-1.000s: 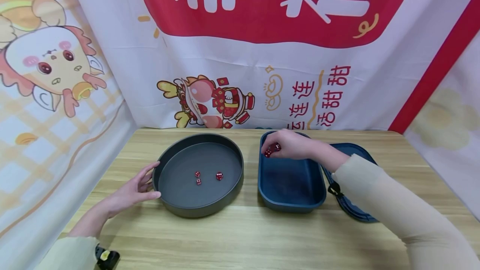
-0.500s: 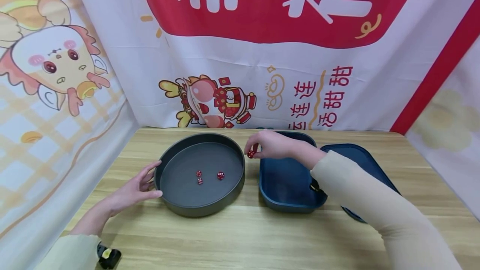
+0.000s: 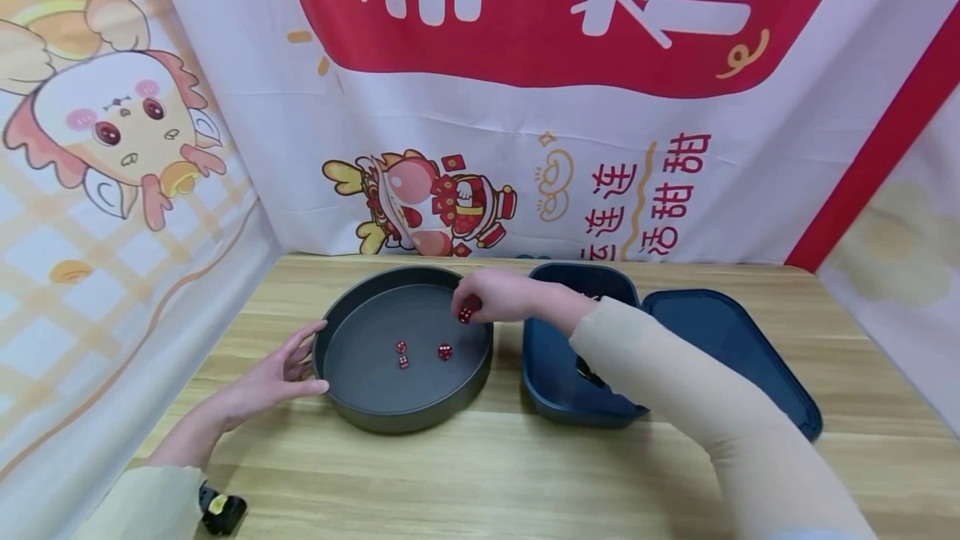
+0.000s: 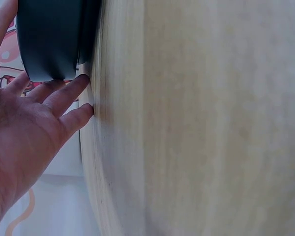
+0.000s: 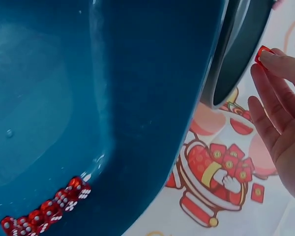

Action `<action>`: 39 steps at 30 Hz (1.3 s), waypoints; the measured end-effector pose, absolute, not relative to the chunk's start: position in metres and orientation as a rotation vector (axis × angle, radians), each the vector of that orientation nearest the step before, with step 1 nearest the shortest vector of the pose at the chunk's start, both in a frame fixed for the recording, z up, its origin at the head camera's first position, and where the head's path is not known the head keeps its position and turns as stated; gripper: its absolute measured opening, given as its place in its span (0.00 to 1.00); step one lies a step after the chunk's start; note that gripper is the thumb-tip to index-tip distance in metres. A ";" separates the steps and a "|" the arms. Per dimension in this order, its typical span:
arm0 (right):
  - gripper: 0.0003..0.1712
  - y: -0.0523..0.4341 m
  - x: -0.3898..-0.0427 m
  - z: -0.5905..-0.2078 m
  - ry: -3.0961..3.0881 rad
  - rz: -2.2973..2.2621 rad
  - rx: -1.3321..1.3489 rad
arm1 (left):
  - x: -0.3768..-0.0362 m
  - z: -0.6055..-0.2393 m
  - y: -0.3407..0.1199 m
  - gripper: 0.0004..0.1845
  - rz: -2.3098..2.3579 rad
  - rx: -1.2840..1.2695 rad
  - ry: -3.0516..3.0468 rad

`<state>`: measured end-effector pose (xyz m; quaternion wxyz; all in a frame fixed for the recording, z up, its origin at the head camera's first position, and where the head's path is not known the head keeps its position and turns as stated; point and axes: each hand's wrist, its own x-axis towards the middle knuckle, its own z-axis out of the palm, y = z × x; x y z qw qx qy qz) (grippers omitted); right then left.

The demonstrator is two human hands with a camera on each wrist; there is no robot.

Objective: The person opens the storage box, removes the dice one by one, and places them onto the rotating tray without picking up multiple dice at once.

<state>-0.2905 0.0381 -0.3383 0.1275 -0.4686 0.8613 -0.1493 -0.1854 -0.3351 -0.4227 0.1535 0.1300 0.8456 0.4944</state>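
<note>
My right hand (image 3: 498,294) pinches a red die (image 5: 261,53) between thumb and fingertips, over the right rim of a round dark grey pan (image 3: 375,319). Three red dice with white pips lie on the pan's floor: two close together near the middle, and one die (image 3: 445,352) a little to their right. At the pan's left side, my left hand (image 3: 258,386) rests with spread fingers and thumb against the outer wall, also seen in the left wrist view on the pan wall (image 4: 51,44). Several more dice (image 5: 49,210) sit along one end of a deep blue container (image 3: 551,373).
A blue lid (image 3: 750,357) lies right of the container, partly behind the right sleeve (image 3: 675,373). All stand on a wooden table (image 3: 480,482). A printed cloth (image 3: 570,107) hangs behind the table, with more cloth at both sides.
My right hand has moved left from above the blue container to the pan's right rim, carrying the red die. The left hand stays against the pan, and the three dice inside have not moved.
</note>
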 end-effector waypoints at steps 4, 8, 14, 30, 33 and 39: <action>0.10 0.023 -0.295 -0.344 2.494 -0.396 -1.339 | -0.185 -0.421 -0.334 0.49 1.415 0.377 2.424; 0.12 0.008 -0.296 -0.351 2.469 -0.350 -1.309 | -0.185 -0.419 -0.334 0.49 1.423 0.389 2.421; 0.12 -0.008 -0.299 -0.355 2.442 -0.339 -1.297 | -0.184 -0.418 -0.334 0.49 1.424 0.393 2.422; 0.11 -0.026 -0.306 -0.364 2.412 -0.303 -1.257 | -0.186 -0.421 -0.334 0.49 1.419 0.405 2.435; 0.10 -0.028 -0.312 -0.375 2.412 -0.278 -1.236 | -0.185 -0.420 -0.334 0.50 1.422 0.406 2.435; 0.10 -0.027 -0.308 -0.372 2.418 -0.259 -1.245 | -0.185 -0.420 -0.334 0.50 1.434 0.405 2.426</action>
